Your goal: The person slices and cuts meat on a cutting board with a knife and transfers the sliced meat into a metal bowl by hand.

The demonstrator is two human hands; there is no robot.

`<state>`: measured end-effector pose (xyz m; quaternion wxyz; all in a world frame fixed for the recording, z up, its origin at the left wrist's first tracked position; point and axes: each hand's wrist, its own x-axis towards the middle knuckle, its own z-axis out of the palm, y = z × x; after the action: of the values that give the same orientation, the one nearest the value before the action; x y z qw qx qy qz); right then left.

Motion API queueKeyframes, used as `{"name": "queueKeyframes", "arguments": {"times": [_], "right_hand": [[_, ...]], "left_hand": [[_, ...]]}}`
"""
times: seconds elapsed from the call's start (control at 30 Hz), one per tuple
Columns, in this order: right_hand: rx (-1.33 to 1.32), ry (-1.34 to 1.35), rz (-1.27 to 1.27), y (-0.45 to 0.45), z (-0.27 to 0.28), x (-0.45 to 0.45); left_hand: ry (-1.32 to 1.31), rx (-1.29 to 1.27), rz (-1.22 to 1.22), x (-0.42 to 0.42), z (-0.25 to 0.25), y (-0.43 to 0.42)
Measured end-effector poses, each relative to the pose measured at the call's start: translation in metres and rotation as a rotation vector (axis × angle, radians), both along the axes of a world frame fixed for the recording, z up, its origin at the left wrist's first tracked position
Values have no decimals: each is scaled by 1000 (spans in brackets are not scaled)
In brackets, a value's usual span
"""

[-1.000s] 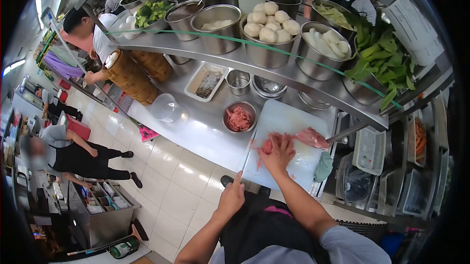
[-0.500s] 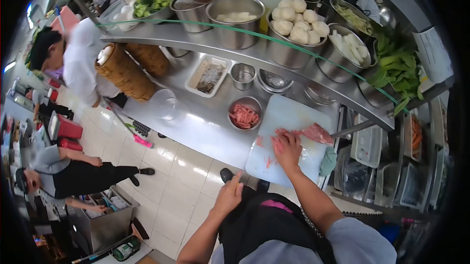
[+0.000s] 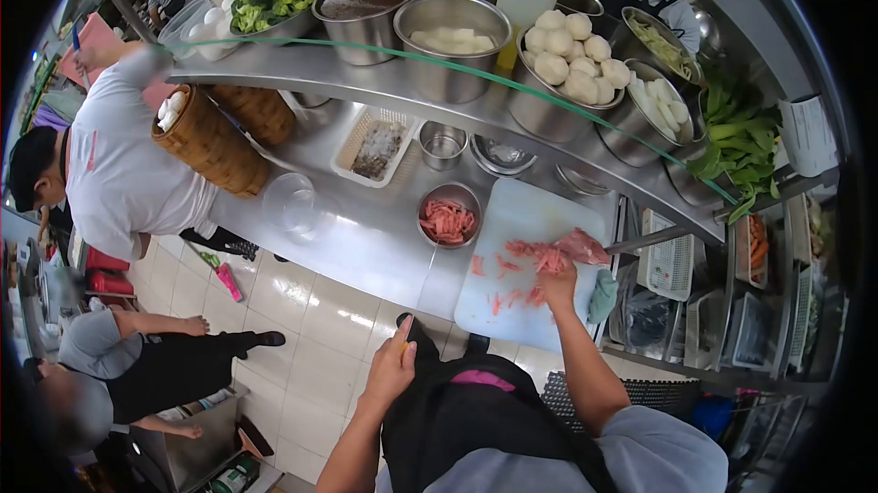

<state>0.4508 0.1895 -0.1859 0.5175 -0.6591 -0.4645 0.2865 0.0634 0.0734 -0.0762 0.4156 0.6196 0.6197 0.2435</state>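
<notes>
My right hand [image 3: 559, 284] is over the white cutting board [image 3: 498, 209], its fingers closed on strips of raw meat [image 3: 550, 260]. Just beyond them lies a larger piece of raw meat [image 3: 583, 246]. More cut strips [image 3: 508, 264] are scattered across the board. My left hand [image 3: 391, 365] is off the counter edge in front of my apron, wrapped round a tool with a yellow handle [image 3: 403, 345]; the tool's other end cannot be made out. A steel bowl [image 3: 423, 228] of meat strips stands left of the board. A green cloth [image 3: 604, 297] lies at its right edge.
Above the counter [image 3: 366, 255], a steel shelf [image 3: 302, 66] carries pots, broccoli, white balls and leafy greens. A white basket [image 3: 346, 164], an empty steel pot [image 3: 443, 145] and bamboo steamers [image 3: 215, 150] stand behind. Co-workers [image 3: 119, 155] are at the left.
My right hand has shifted toward the larger meat piece, uncovering more loose strips on the board. My left hand has moved slightly left. The co-worker beside the steamers has raised an arm.
</notes>
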Motion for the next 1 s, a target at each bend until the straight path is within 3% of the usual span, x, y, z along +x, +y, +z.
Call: {"name": "queueKeyframes", "arguments": {"times": [0.03, 0.2, 0.27, 0.33, 0.43, 0.5, 0.53, 0.6, 0.63, 0.7, 0.8, 0.9, 1.0], "right_hand": [[-130, 242, -40, 0, 3, 3], [-71, 374, 55, 28, 65, -26], [-31, 684, 122, 53, 95, -59], [83, 381, 222, 84, 85, -86], [78, 365, 347, 124, 81, -128], [260, -151, 462, 150, 53, -146], [261, -148, 466, 155, 44, -153], [66, -554, 491, 163, 29, -164], [65, -554, 495, 165, 23, -168], [-77, -810, 415, 165, 13, -177], [-256, -975, 520, 162, 43, -196], [-306, -877, 510, 168, 37, -198], [-280, -955, 476, 165, 38, -190]], "left_hand": [[-3, -47, -3, -5, 1, 2], [12, 70, -9, -27, -7, 3], [12, 85, -10, -37, -7, 9], [24, 119, -3, -45, -9, 11], [27, 102, 13, -55, -9, 18], [33, 95, 20, -59, -3, 23], [39, 85, 24, -61, -1, 24], [33, 97, 36, -65, -3, 24], [25, 108, 43, -67, -5, 24], [32, 83, 48, -69, -6, 21], [37, 67, 47, -72, -13, 17], [18, 112, 45, -72, -21, 15], [0, 75, 38, -72, -23, 18]]}}
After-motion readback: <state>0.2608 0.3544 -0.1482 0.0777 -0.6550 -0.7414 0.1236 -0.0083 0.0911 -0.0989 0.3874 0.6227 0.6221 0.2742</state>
